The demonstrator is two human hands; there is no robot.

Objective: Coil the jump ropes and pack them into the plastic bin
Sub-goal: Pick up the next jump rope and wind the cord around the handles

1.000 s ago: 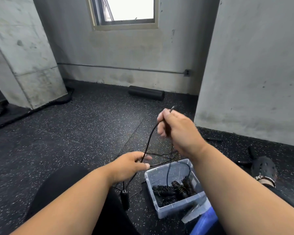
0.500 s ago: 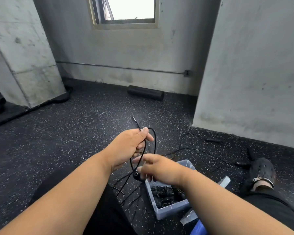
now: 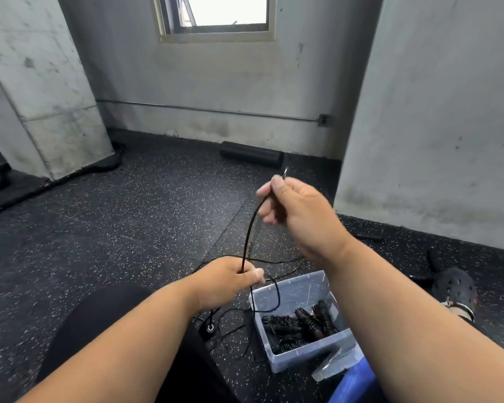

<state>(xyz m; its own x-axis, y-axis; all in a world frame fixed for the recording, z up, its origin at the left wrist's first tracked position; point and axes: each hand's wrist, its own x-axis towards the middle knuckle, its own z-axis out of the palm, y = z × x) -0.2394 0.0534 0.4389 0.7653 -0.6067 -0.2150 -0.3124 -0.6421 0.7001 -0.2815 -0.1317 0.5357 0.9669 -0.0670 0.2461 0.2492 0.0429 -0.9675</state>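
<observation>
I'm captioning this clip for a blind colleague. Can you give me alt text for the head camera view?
A seated person stretches a black jump rope between both hands, the right hand raised and pinching it, the left hand gripping it lower down. A clear plastic bin holding coiled ropes sits on the speckled floor by the right arm.

A thin, glossy black jump rope (image 3: 249, 228), gripped above and below, over a translucent plastic bin (image 3: 288, 292) on matt, speckled rubber flooring (image 3: 128, 228); rough, stained concrete walls (image 3: 434, 112) behind.
</observation>
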